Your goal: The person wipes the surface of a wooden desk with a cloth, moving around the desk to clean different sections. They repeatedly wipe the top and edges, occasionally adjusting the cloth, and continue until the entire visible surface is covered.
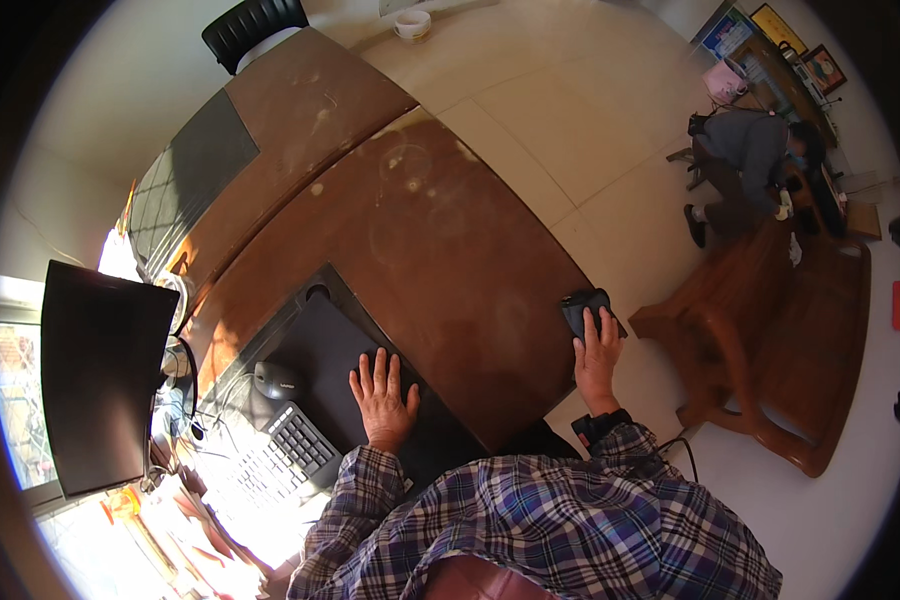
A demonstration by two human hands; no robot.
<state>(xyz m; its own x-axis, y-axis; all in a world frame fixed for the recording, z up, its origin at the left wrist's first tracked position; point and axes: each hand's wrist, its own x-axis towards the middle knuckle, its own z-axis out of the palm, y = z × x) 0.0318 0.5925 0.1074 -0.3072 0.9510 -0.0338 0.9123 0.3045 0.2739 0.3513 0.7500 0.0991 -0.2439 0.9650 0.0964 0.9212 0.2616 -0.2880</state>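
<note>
My left hand (pixel 382 403) lies flat, palm down and fingers spread, on a black desk mat (pixel 337 352); nothing is in it. At the right edge of the brown wooden desk (pixel 450 262), my right hand (pixel 598 360) has its fingers over a small dark cloth or pouch (pixel 574 313). Which of the two it is I cannot tell. A black computer mouse (pixel 275 381) sits on the mat's left side. Below it is a keyboard (pixel 300 442), partly washed out by sunlight.
A monitor (pixel 105 382) stands at the left by a window (pixel 21 405). Papers (pixel 187 525) and cables crowd the lower left. Beyond the desk is a black chair (pixel 255 30). To the right, a person (pixel 742 157) bends near a wooden armchair (pixel 787 360).
</note>
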